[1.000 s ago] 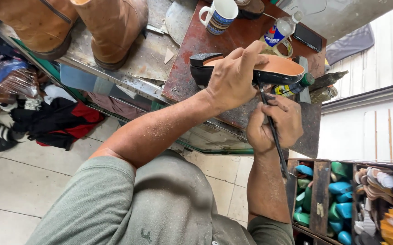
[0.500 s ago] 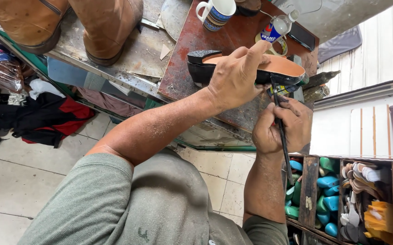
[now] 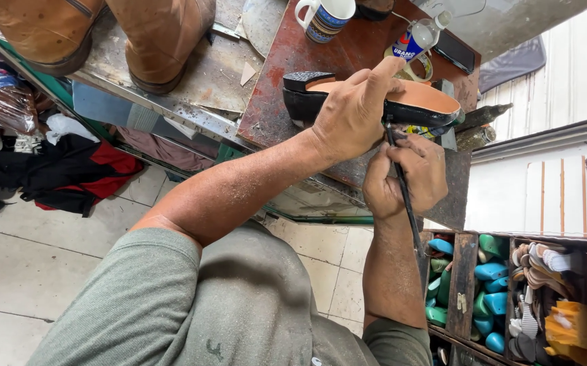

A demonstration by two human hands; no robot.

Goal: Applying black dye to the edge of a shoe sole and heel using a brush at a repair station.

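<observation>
A person in a grey-green shirt works on a black shoe [image 3: 374, 102] with a tan sole, which lies sole-up on the reddish-brown tabletop [image 3: 286, 95]. The left hand [image 3: 354, 112] presses down on the shoe, its fingers [image 3: 381, 78] spread over the sole and wrapped on its near edge. Just below it, the right hand [image 3: 405, 176] has its fingers curled tight around a thin dark brush [image 3: 402, 186], the tip touching the shoe's near side and the handle pointing back toward the person. On the far side of the tabletop stand a white patterned mug [image 3: 324, 17] and a small clear bottle with a blue label [image 3: 415, 41]. To the left, two tan leather boots [image 3: 103, 34] stand on a scuffed metal surface [image 3: 192, 81]. At near right, a wooden rack [image 3: 463, 285] holds green and blue shoe lasts [image 3: 490, 271]. Dark clothes [image 3: 63, 169] lie on the tiled floor [image 3: 36, 271] at left.
</observation>
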